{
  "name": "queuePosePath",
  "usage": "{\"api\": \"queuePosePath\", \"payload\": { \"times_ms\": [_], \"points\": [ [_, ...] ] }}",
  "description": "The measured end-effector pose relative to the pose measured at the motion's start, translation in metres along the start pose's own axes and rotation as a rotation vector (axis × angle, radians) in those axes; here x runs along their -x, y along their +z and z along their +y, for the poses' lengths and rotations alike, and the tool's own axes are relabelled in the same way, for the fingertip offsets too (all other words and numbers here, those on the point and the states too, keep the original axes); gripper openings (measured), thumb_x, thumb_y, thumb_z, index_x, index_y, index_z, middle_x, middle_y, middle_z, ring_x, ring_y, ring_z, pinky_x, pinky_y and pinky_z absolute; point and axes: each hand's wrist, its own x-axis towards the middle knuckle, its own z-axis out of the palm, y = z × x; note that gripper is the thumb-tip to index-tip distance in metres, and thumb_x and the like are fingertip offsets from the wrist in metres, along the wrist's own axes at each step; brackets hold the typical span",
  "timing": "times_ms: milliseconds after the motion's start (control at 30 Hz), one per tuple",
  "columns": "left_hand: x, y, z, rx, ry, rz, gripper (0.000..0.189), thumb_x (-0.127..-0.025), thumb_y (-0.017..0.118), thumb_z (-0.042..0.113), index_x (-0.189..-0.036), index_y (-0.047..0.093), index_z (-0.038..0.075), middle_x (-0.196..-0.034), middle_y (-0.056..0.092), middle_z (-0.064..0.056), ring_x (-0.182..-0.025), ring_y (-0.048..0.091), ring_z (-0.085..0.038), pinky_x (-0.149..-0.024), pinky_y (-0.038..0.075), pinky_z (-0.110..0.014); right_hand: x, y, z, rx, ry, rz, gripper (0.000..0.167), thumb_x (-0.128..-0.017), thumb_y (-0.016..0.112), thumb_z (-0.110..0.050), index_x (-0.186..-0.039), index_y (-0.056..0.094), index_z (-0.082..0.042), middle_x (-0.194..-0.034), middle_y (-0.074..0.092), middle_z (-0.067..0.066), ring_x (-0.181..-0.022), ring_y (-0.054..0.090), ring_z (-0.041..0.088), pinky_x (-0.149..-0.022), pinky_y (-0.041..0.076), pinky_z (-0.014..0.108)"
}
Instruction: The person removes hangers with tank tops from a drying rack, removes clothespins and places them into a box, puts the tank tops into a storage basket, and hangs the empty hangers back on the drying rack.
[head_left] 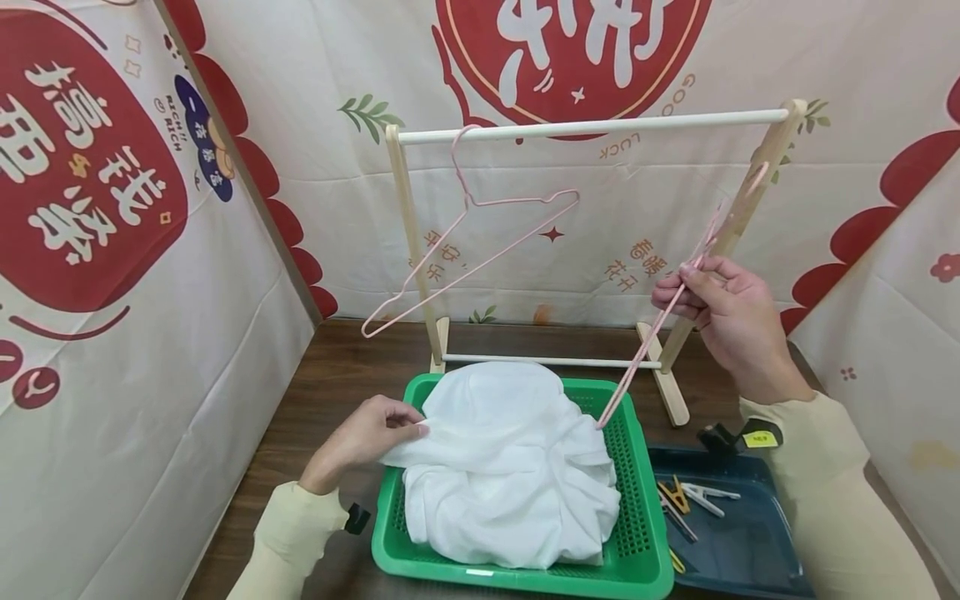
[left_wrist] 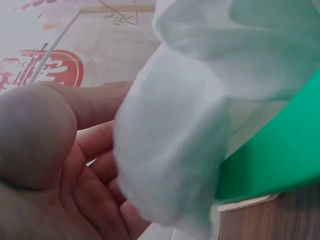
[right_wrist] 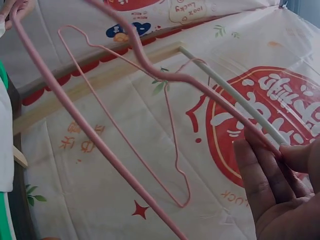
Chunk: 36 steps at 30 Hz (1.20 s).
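A crumpled white garment (head_left: 510, 475) fills the green basket (head_left: 652, 508). At its left edge my left hand (head_left: 375, 433) pinches a fold between thumb and fingers; in the left wrist view the fold (left_wrist: 170, 145) hangs beside the fingers. My right hand (head_left: 723, 308) holds a pink clothes hanger (head_left: 648, 346) up on the right, seen nearly edge-on, its lower end over the garment's right side. The right wrist view shows thumb and fingers pinching this hanger's pink bar (right_wrist: 225, 102). A second pink hanger (head_left: 487, 250) hangs from the rack's white rail (head_left: 600, 127) near its left end.
The wooden rack's right post (head_left: 772, 158) stands behind my right hand, its foot (head_left: 667, 383) beside the basket. A dark blue tray (head_left: 750, 533) with several clothespins (head_left: 705, 496) lies right of the basket, under my right forearm. Printed cloth walls (head_left: 247, 458) enclose the wooden table (head_left: 300, 392).
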Motion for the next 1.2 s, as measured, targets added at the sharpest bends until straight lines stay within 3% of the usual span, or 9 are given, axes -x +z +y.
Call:
{"api": "queuePosePath", "payload": {
  "times_ms": [333,567,833,1200],
  "points": [
    [-0.006,0.005,0.004,-0.040,-0.037,0.069,0.014,-0.089,0.075,0.019,-0.101,0.077,0.012,-0.087,0.068,0.001,-0.077,0.059,-0.015,-0.070,0.055,-0.028,-0.011,0.005,-0.018,-0.024,-0.020,-0.010,0.020,-0.094,0.064,-0.006,-0.109,0.064,0.007,-0.090,0.075,0.015,-0.078,0.075,0.022,-0.075,0.056,0.032],
    [-0.005,0.005,0.001,-0.061,0.025,0.082,0.010,-0.089,0.074,0.013,-0.099,0.076,0.011,-0.088,0.070,0.001,-0.081,0.063,-0.013,-0.076,0.054,-0.033,-0.022,0.010,-0.030,-0.036,-0.041,-0.050,0.021,-0.095,0.063,-0.005,-0.110,0.064,0.009,-0.089,0.074,0.016,-0.079,0.075,0.022,-0.077,0.055,0.033],
    [0.001,0.002,-0.008,0.001,-0.077,0.145,0.016,-0.092,0.071,0.020,-0.106,0.076,0.013,-0.095,0.071,0.001,-0.085,0.063,-0.014,-0.076,0.054,-0.032,-0.034,0.011,-0.039,-0.040,-0.021,-0.020,0.024,-0.093,0.066,-0.006,-0.111,0.067,0.009,-0.086,0.074,0.016,-0.076,0.074,0.022,-0.077,0.056,0.033],
    [0.013,-0.004,-0.021,-0.002,-0.091,0.228,0.019,-0.094,0.070,0.023,-0.108,0.075,0.011,-0.099,0.072,0.000,-0.086,0.064,-0.014,-0.076,0.054,-0.032,-0.052,0.009,-0.044,-0.085,0.010,-0.004,0.022,-0.091,0.068,-0.004,-0.108,0.069,0.009,-0.082,0.073,0.016,-0.071,0.074,0.022,-0.074,0.057,0.034]
  ]
}}
